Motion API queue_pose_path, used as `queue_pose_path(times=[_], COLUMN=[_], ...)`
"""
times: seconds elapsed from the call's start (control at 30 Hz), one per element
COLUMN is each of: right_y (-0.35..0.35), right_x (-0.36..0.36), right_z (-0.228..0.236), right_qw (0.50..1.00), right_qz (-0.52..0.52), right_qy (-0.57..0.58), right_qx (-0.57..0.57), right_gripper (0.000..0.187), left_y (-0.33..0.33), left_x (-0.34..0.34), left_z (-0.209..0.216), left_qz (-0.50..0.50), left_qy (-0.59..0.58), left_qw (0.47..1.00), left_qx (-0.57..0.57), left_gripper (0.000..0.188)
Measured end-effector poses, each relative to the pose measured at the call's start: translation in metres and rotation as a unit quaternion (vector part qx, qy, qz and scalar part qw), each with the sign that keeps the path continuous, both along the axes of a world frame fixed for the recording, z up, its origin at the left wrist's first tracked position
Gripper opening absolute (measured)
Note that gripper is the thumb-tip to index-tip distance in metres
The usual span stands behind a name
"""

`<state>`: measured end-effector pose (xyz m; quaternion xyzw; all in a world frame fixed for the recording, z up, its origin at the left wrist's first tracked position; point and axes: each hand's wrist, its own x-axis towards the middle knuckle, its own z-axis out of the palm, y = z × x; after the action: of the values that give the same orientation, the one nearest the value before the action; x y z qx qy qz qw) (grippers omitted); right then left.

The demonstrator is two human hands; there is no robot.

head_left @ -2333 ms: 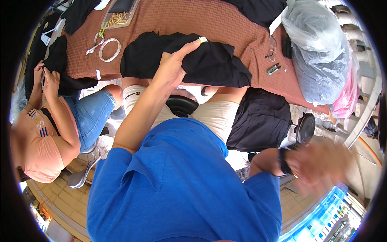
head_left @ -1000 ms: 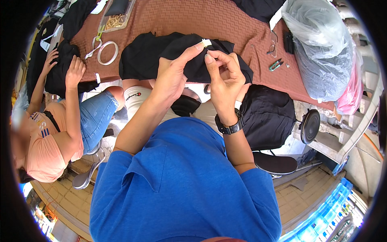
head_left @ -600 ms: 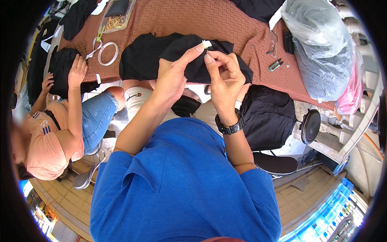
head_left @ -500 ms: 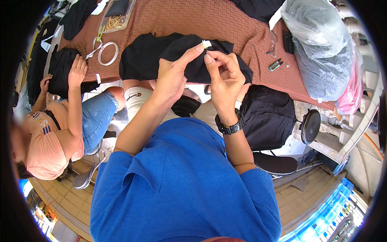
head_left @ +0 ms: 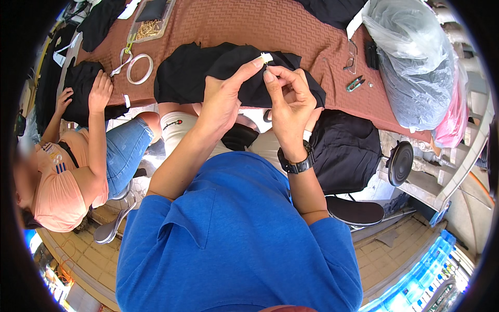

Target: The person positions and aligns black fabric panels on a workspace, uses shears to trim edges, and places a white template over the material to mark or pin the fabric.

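A black garment (head_left: 189, 75) lies bunched on the table's near edge, under my hands. At its upper right, my left hand (head_left: 221, 103) is closed, thumb pressed against a small white tag (head_left: 267, 57). The fingers behind that thumb are hidden. My right hand (head_left: 292, 99) comes in just below the tag, thumb and forefinger pinched together with the other fingers curled. What sits in this pinch is too small to make out. Both fingertips nearly meet over the black cloth.
Green-handled thread snips (head_left: 355, 83) and eyeglasses (head_left: 350, 56) lie right on the brown tablecloth (head_left: 223, 23). Beyond them stands a large plastic-wrapped bundle (head_left: 416, 67). At left are a white tape roll (head_left: 140, 69), a box of small gold pieces (head_left: 148, 31) and a seated co-worker (head_left: 62, 192) handling black cloth.
My two hands and the tag have barely moved. At left, the co-worker's far hand has shifted slightly up and right, toward the black cloth.
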<state>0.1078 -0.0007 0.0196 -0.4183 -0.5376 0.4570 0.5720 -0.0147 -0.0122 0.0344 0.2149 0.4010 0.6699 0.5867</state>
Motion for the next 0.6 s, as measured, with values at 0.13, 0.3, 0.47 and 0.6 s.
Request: queue_pose_path(times=[0.13, 0.3, 0.47, 0.6], right_y=[0.0007, 0.0007, 0.0014, 0.0016], right_x=[0.0005, -0.0002, -0.0012, -0.002], right_z=[-0.0016, -0.0027, -0.0037, -0.0033], right_qw=[1.0, 1.0, 1.0, 1.0], right_qz=[-0.003, -0.003, -0.003, -0.006], right_qy=[-0.009, -0.005, 0.001, 0.002], right_qx=[0.001, 0.005, 0.01, 0.004], right_gripper=[0.015, 0.014, 0.014, 0.013], left_y=[-0.0012, -0.0017, -0.0014, -0.0011], left_x=[0.0006, 0.0002, 0.0004, 0.0002], left_z=[0.0001, -0.0017, -0.0025, -0.0034], left_qz=[0.002, 0.003, 0.001, 0.0], left_qy=[0.0, 0.001, -0.004, -0.002], left_qw=[1.0, 1.0, 1.0, 1.0], left_qx=[-0.021, -0.015, -0.009, -0.01], left_gripper=[0.021, 0.022, 0.022, 0.022])
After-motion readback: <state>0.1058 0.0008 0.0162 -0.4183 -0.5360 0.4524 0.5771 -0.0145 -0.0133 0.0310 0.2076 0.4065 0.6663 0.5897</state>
